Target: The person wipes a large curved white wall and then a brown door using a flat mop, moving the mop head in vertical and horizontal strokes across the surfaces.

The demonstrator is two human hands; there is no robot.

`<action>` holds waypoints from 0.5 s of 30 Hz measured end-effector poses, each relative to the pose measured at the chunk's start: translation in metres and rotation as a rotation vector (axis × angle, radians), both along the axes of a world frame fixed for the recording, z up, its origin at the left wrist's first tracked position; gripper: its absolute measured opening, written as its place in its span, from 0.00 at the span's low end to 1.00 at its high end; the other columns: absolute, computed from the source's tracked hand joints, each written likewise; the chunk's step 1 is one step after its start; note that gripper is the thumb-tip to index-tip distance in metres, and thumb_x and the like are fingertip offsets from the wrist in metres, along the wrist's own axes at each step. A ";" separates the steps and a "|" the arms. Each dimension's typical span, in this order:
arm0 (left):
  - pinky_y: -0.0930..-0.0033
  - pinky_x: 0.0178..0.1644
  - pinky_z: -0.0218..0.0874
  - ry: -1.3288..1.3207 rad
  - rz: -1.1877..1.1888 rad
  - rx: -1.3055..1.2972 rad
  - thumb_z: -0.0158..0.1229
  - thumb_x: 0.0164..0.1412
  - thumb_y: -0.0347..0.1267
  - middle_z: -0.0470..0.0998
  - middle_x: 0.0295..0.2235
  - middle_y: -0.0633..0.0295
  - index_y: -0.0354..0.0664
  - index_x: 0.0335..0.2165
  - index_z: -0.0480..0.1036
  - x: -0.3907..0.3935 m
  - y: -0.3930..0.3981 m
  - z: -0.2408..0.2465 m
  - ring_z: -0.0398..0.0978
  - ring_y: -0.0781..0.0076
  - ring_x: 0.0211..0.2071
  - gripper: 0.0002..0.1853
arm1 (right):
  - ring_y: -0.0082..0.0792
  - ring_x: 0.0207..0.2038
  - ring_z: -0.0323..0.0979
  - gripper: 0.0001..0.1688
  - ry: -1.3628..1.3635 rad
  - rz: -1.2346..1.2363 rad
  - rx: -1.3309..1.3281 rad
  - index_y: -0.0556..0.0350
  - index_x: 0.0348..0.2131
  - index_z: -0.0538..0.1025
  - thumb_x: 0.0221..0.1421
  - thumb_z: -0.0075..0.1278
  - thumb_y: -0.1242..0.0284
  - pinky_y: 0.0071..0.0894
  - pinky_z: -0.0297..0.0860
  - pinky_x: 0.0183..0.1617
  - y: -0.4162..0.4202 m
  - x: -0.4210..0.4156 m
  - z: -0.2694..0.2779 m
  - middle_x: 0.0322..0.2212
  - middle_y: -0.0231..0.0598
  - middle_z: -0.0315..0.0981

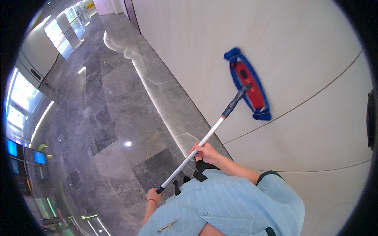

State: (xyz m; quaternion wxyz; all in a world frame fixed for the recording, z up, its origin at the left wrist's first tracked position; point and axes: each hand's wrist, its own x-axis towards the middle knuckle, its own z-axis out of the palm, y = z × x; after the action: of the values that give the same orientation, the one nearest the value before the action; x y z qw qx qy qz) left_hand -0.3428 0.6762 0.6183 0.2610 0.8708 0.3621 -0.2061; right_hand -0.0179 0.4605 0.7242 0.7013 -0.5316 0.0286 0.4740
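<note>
A flat mop with a silver pole (189,159) runs diagonally across the view in both my hands. My left hand (154,195), with a red string at the wrist, is closed around the dark end cap of the pole. Farther up, my right hand (205,151) grips the middle of the pole. The red mop plate (249,84), rimmed by a blue cloth pad (262,88), is at the pale wall panel (283,44); the pad's face is hidden behind the plate. A dark grey joint handle (234,101) links pole and plate.
Grey marble floor tiles (115,165) with reflections stretch along the wall to the left. Thin seams (307,100) cross the wall panels. A dark fixture (370,119) juts out at the right rim. Lit screens (40,157) stand at the far left.
</note>
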 end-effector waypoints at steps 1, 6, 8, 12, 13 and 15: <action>0.57 0.37 0.65 0.034 0.023 0.019 0.59 0.40 0.38 0.76 0.27 0.51 0.47 0.27 0.78 -0.008 0.006 0.009 0.74 0.53 0.32 0.12 | 0.37 0.38 0.73 0.09 0.095 0.031 0.019 0.54 0.37 0.67 0.56 0.44 0.70 0.35 0.67 0.39 0.004 0.002 -0.028 0.30 0.37 0.71; 0.58 0.37 0.66 0.190 -0.015 0.138 0.60 0.41 0.39 0.77 0.27 0.54 0.50 0.29 0.78 -0.009 0.013 0.054 0.75 0.55 0.32 0.12 | 0.46 0.42 0.72 0.09 0.429 0.027 0.022 0.52 0.36 0.67 0.58 0.42 0.67 0.42 0.67 0.37 0.017 0.024 -0.115 0.33 0.39 0.70; 0.58 0.36 0.66 0.239 -0.031 0.165 0.60 0.41 0.40 0.77 0.27 0.54 0.51 0.29 0.77 0.010 0.010 0.074 0.75 0.56 0.32 0.13 | 0.47 0.41 0.72 0.09 0.515 -0.027 0.020 0.51 0.35 0.66 0.58 0.42 0.66 0.42 0.67 0.37 0.019 0.038 -0.154 0.33 0.39 0.70; 0.58 0.31 0.66 0.222 -0.084 0.214 0.60 0.42 0.46 0.76 0.24 0.55 0.51 0.31 0.75 0.057 -0.013 0.110 0.75 0.56 0.29 0.17 | 0.48 0.38 0.71 0.08 0.642 -0.188 -0.089 0.51 0.32 0.66 0.57 0.40 0.67 0.46 0.66 0.38 0.027 0.057 -0.188 0.29 0.40 0.69; 0.58 0.30 0.65 0.220 -0.122 0.212 0.60 0.43 0.48 0.76 0.23 0.54 0.51 0.32 0.74 0.073 -0.021 0.115 0.75 0.56 0.27 0.18 | 0.47 0.37 0.71 0.07 0.674 -0.234 -0.092 0.52 0.32 0.66 0.57 0.39 0.68 0.47 0.66 0.38 0.027 0.064 -0.202 0.28 0.41 0.69; 0.57 0.27 0.65 0.179 -0.210 0.185 0.58 0.44 0.51 0.75 0.20 0.55 0.50 0.33 0.71 0.124 -0.034 0.126 0.75 0.56 0.24 0.21 | 0.47 0.33 0.69 0.08 0.788 -0.375 -0.088 0.55 0.32 0.65 0.55 0.41 0.70 0.56 0.65 0.39 0.017 0.087 -0.255 0.28 0.41 0.67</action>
State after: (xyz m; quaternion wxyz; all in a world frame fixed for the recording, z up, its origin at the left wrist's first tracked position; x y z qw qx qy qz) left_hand -0.2185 0.6418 0.7440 0.1232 0.9024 0.3083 -0.2748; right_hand 0.0693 0.4775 0.4693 0.6873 -0.3251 0.4102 0.5036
